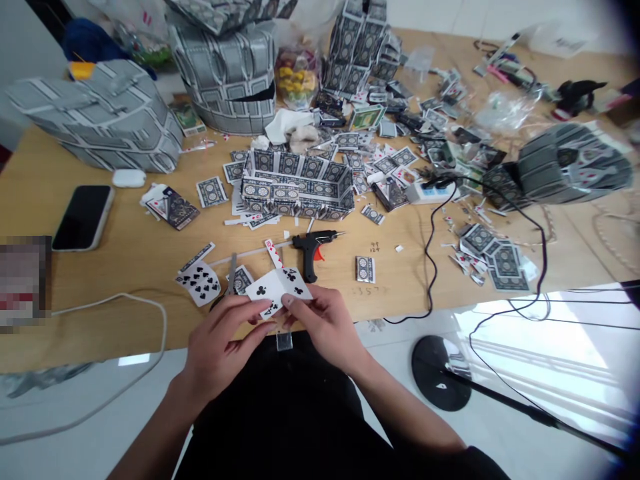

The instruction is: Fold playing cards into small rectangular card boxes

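Between both hands, at the table's front edge, is a creased four of clubs card (pixel 273 285), face up. My left hand (pixel 223 340) has its fingers closed on the card's left and lower side. On the right side, my right hand (pixel 327 323) pinches the same card, thumb on its face. A black glue gun (pixel 311 250) with an orange trigger lies just beyond. Left of the card are scissors (pixel 233 273), partly hidden, a patterned card (pixel 242 279) and a ten of spades (pixel 201 283). An open box made of cards (pixel 297 187) stands farther back.
Large card-woven bags (pixel 230 80) stand at the back left. A phone (pixel 83 218) lies left. Loose cards (pixel 505 263) and a power strip (pixel 430 193) with a black cable (pixel 434 267) are right. A round black stand base (pixel 440 373) is on the floor.
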Demonstrator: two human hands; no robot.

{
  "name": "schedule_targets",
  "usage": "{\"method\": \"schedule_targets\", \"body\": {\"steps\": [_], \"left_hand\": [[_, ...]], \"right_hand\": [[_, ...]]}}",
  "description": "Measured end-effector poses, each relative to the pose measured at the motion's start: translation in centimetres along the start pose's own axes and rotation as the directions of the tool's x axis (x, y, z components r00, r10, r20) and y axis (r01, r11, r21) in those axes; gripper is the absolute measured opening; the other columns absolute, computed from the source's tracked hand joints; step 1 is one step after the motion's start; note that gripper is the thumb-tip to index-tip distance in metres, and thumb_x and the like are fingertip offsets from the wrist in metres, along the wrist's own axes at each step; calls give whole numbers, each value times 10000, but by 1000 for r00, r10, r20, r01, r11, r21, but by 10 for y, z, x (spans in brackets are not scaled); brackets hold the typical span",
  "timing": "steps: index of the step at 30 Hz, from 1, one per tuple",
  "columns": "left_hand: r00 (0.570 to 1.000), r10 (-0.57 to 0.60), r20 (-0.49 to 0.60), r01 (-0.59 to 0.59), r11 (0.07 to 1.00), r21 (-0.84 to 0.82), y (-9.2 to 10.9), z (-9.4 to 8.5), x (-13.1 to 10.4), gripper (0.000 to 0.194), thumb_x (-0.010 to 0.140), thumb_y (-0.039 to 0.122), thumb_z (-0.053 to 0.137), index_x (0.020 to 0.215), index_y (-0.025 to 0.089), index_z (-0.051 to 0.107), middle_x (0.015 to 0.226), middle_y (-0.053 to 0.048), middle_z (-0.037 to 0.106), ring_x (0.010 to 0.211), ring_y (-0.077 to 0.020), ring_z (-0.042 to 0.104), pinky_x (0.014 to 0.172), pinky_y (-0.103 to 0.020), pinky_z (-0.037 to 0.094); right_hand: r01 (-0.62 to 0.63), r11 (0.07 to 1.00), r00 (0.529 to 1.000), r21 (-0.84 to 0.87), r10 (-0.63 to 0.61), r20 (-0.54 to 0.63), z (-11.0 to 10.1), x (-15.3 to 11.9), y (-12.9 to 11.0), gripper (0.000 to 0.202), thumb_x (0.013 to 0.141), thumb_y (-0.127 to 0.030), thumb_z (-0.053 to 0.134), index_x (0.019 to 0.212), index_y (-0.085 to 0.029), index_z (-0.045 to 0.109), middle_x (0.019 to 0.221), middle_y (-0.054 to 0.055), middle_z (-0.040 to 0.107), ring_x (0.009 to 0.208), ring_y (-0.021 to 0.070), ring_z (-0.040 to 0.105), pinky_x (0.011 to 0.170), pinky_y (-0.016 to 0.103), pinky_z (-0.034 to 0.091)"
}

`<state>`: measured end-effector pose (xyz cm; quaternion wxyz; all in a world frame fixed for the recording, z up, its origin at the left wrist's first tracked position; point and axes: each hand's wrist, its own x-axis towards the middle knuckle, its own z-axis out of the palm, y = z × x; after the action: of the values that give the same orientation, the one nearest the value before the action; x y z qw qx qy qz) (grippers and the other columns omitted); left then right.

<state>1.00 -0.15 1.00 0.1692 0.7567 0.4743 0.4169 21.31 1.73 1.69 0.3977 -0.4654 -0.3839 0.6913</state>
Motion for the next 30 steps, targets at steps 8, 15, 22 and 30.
{"method": "schedule_targets", "body": {"steps": [8,15,22,30], "left_hand": [[999,30,14,-28,996,-85,1,-5,7,257,959,69,758,1059,282,863,957,-12,835,814,-145,812,749,-194,645],[984,-164,-72,144,965,-221,5,7,-4,133,922,153,858,991,265,843,905,5,822,775,-148,791,692,-223,633],[878,-476,-52,408,800,-440,16,12,-4,12,926,216,831,915,212,829,785,-4,818,691,-165,798,693,-246,682],[850,-522,-75,422,758,-498,23,15,1,114,909,279,870,882,195,799,739,-1,806,651,-156,792,662,-228,687]], "right_hand": [[16,1000,1000,2,-16,-3,1,-5,-3,406,924,-589,840,878,-187,801,782,34,782,707,169,745,721,327,673],[106,994,992,-29,-108,-61,5,-10,-10,393,941,-578,825,841,-198,801,769,33,758,698,171,725,709,318,651],[170,973,983,-154,-179,-45,7,-16,-8,344,1029,-499,743,898,-196,841,812,47,776,752,188,719,719,307,602],[200,965,978,-169,-207,-22,7,-18,-5,282,1028,-475,759,1043,-226,892,878,53,819,779,199,753,762,328,637]]}}
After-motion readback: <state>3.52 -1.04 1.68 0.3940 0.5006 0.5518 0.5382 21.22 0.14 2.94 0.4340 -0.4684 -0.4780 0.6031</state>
